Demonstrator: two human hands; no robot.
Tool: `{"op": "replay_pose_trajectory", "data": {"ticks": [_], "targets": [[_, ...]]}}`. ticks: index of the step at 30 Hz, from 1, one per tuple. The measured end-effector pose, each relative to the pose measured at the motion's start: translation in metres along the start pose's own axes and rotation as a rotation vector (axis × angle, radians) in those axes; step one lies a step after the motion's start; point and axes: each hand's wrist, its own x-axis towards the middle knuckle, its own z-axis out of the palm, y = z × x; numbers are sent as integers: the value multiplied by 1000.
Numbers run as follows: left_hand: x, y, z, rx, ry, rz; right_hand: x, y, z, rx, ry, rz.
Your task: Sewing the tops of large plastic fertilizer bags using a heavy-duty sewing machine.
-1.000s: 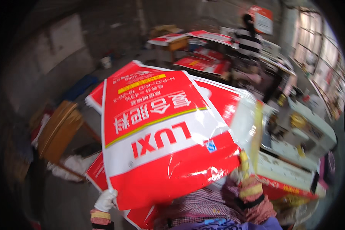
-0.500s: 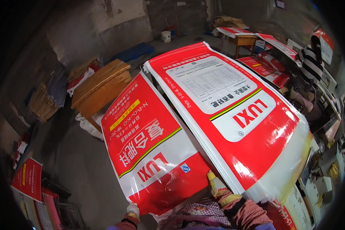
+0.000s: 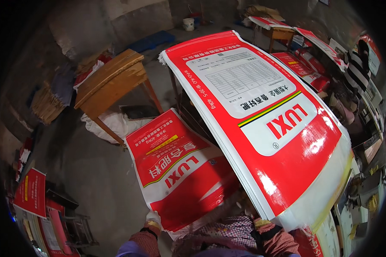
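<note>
My left hand [image 3: 153,218], in a pale glove, is closed on the near left corner of a red and white printed woven sack [image 3: 185,171]. The sack slopes down and away from me, left of the table and low beside it. Of my right hand [image 3: 262,223] only a bit of yellowish glove shows, at the near left edge of a thick stack of flat sacks [image 3: 266,124]; its fingers are hidden. The stack's top sack is red and white with a printed table, and its near end is whitish and shiny.
A wooden desk [image 3: 111,83] stands at the left, with white sacking [image 3: 103,126] beneath it. More red sacks [image 3: 298,70] lie at the far right, near a person in a striped top [image 3: 357,73]. A white bucket [image 3: 188,24] sits by the back wall.
The loose sack has dropped lower and away from the stack, its far end now below the desk's level. My right hand has slipped mostly out of sight; my left still grips the corner.
</note>
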Motion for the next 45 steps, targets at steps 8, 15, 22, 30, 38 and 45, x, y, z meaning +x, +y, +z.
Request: {"op": "replay_pose_trajectory", "data": {"ticks": [8,15,22,30,38,45], "targets": [[-16,0,-64,-897,163,-706,-149,70,-23,374,73,98],[-69,64,-262,-839,1295,157,-172,-24,-67,439,8,111],[-198,231,-409,-473,1300,1127,-214,-66,-112,385,-164,78],[-181,283,-433,-888,650,1112,-265,-55,-169,413,506,-111],[-202,293,-434,-268,1155,1249,-236,-6,-212,1043,1299,131],[-171,293,-443,-854,633,1189,-233,-11,-209,1028,1282,179]]}}
